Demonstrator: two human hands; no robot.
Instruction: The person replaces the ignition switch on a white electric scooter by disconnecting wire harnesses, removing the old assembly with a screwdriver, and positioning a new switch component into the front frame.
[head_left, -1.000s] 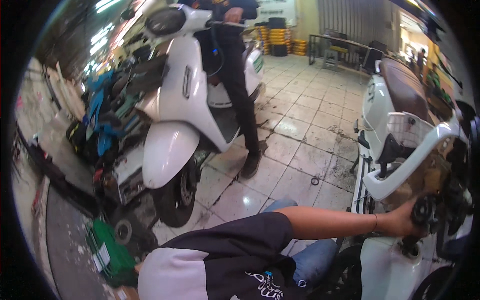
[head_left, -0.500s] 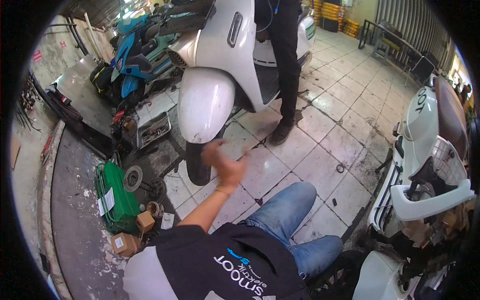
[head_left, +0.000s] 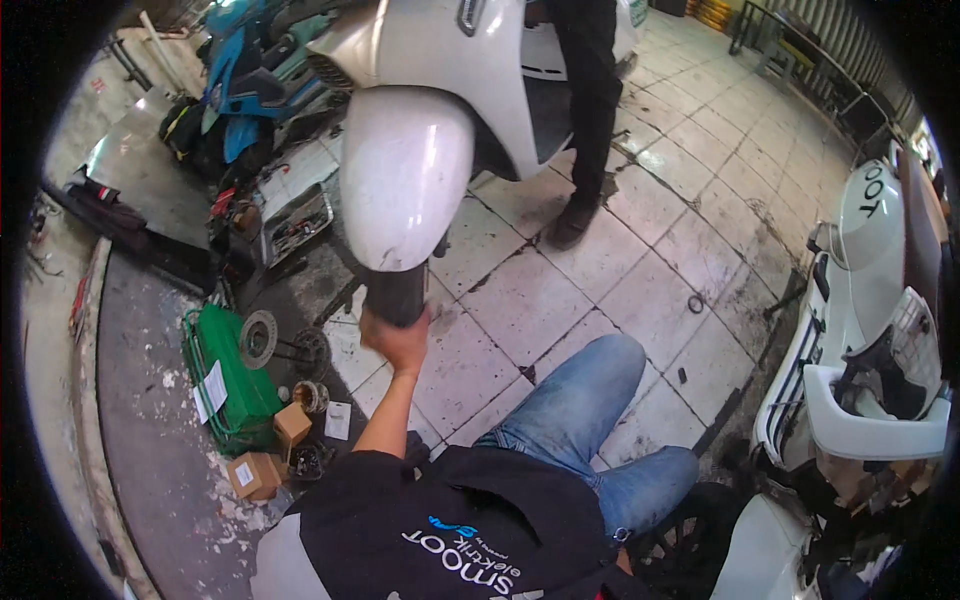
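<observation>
My left arm reaches forward, and my left hand (head_left: pixel 396 342) is wrapped round the lower front of a black scooter tyre (head_left: pixel 394 296), thumb on one side and fingers on the other. Above the tyre is the glossy white front mudguard (head_left: pixel 405 180) of a white scooter (head_left: pixel 500 85). My right hand is not visible; only a sliver of skin shows beside my jeans at the lower edge.
Another person's dark trouser leg (head_left: pixel 590 110) stands beside the scooter. At left are a green case (head_left: pixel 235 365), a brake disc (head_left: pixel 258 338), cardboard boxes (head_left: pixel 255 475) and a tool tray (head_left: pixel 297 226). A second white scooter (head_left: pixel 845 290) stands at right, a blue one (head_left: pixel 230 90) behind.
My left hand, half a second ago blurred and apart beside the tyre, has moved down and left and closed round it. The view has shifted slightly.
</observation>
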